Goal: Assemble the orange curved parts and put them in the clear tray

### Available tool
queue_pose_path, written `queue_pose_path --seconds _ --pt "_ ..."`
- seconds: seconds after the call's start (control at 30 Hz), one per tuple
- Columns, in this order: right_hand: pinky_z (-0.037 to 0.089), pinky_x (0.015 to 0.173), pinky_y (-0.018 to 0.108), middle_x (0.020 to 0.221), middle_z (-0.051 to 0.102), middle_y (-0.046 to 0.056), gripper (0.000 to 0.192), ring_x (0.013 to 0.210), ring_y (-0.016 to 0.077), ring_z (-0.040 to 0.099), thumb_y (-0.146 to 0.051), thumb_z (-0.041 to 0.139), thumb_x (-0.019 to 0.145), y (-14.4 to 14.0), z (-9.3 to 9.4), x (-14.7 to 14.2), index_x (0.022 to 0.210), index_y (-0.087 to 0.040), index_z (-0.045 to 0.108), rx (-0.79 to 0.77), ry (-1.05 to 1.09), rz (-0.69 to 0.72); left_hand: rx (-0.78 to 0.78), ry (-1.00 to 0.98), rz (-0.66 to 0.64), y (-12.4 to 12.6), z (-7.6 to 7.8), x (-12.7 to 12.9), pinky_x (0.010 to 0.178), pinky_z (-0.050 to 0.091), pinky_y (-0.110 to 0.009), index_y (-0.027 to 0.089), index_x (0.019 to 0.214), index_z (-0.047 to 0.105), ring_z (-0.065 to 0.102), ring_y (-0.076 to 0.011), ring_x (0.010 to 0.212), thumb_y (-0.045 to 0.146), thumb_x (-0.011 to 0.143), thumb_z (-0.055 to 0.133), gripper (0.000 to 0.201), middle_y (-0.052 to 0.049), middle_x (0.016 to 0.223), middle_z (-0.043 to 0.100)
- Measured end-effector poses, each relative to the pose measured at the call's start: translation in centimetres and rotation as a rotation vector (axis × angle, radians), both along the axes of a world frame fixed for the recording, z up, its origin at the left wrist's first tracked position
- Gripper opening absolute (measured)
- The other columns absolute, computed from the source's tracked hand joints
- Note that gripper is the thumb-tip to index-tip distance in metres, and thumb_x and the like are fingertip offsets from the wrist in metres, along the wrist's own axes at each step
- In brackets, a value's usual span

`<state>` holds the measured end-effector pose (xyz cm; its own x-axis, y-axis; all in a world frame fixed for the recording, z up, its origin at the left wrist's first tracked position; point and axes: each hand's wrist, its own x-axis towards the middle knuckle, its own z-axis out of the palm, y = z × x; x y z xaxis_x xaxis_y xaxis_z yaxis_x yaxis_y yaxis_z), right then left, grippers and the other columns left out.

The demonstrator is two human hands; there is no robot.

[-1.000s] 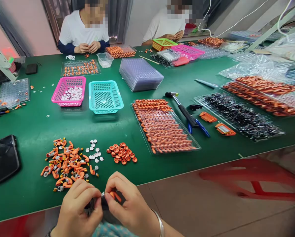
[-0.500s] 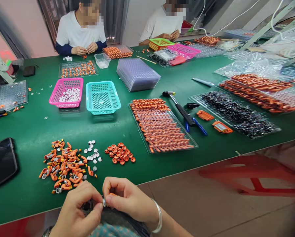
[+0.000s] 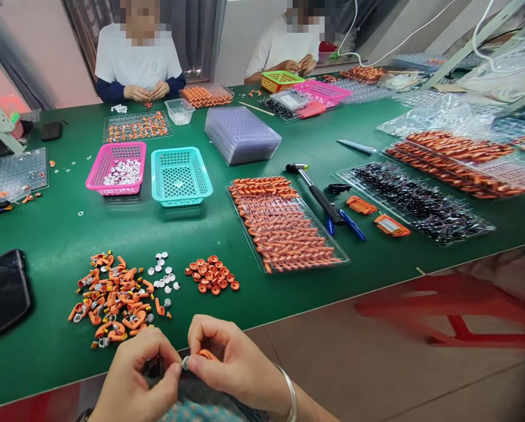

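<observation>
We pinch a small orange piece (image 3: 206, 354) with a silvery end between the thumb and fingers of our right hand (image 3: 231, 363), just off the near edge of the green table (image 3: 60, 234), while our left hand (image 3: 134, 375) closes its fingertips on that silvery end, the two hands touching. Just beyond them lie a heap of orange parts (image 3: 112, 296), some white discs (image 3: 163, 275) and a cluster of orange rings (image 3: 212, 274).

Both hands met low at the near edge, fingertips pinched together. The left hand (image 3: 136, 375) curled with its thumb forward; the right hand (image 3: 231, 363) bent inward, its wrist angled down-right.
</observation>
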<state>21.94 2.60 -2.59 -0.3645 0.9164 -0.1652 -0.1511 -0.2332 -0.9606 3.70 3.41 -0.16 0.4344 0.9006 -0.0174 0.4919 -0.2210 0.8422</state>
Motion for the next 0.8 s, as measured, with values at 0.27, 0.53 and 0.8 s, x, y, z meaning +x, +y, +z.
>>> queue_pose_path --seconds 0.27,0.53,0.8 --pt "0.038 0.057 0.024 0.069 0.051 -0.002 0.013 0.062 0.0126 0.048 -0.019 0.061 0.078 -1.2 0.3 -0.2 0.068 -0.019 0.053 0.303 -0.282 -0.146 0.359 0.045 0.008 -1.3 0.3 0.4 0.058 0.047 -0.024 0.022 0.077 0.061 0.06 -0.0149 0.062 0.008 0.082 0.056 0.016 0.0 0.068 0.064" --pt "0.039 0.059 0.025 0.073 0.051 0.0 0.018 0.065 0.0134 0.048 -0.03 0.059 0.087 -0.9 0.7 0.3 0.073 -0.019 0.056 0.3 -0.22 -0.062 0.338 0.106 -0.026 -0.9 0.9 0.6 0.057 0.046 -0.023 0.022 0.072 0.056 0.057 -0.0135 0.06 0.008 0.082 0.052 0.017 0.002 0.065 0.061" --pt "0.032 0.057 0.025 0.071 0.047 -0.002 0.045 0.063 0.0108 0.039 -0.058 0.065 0.081 -0.2 0.2 0.3 0.071 -0.015 0.055 0.046 0.088 0.078 0.19 0.108 -0.078 -0.2 0.8 0.1 0.051 0.043 -0.02 0.021 0.067 0.056 0.056 -0.012 0.056 0.01 0.078 0.051 0.016 0.003 0.061 0.058"
